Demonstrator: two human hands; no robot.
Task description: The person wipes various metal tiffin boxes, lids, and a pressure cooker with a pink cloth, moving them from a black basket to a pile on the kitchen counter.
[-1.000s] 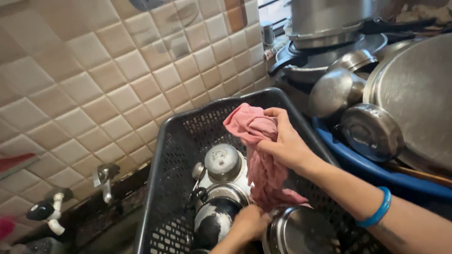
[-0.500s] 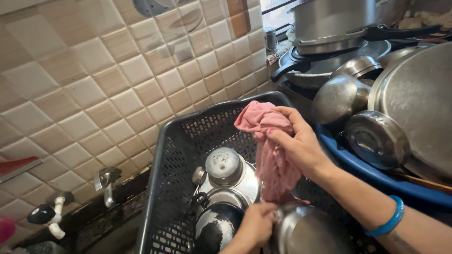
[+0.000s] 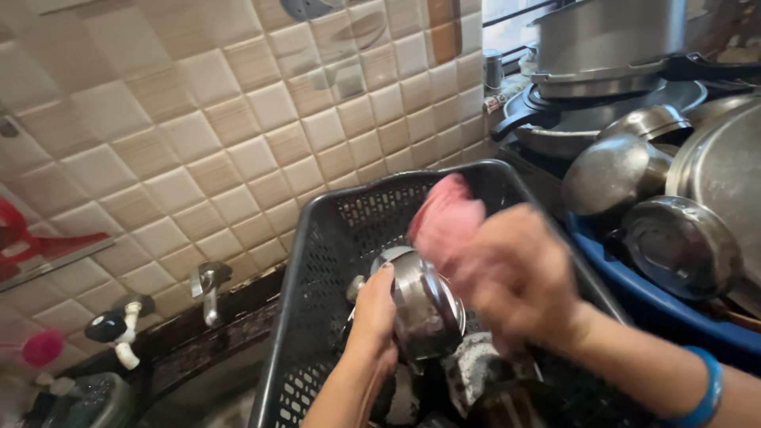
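Head view shows the left hand (image 3: 372,317) closed around a steel bowl (image 3: 424,305), held tilted above the black plastic crate (image 3: 317,261). The fingers (image 3: 384,277) curl over the bowl's near rim and the palm backs its side. The right hand (image 3: 515,277), blurred, bunches a pink cloth (image 3: 444,218) in a closed grip and presses it to the bowl's far edge. Wiping goes best, I judge, with the bowl gripped firmly and turned slowly so the cloth covers the whole rim, keeping it over the crate in case it slips. More steel pots (image 3: 618,170) are stacked in a blue tub (image 3: 666,313) to the right.
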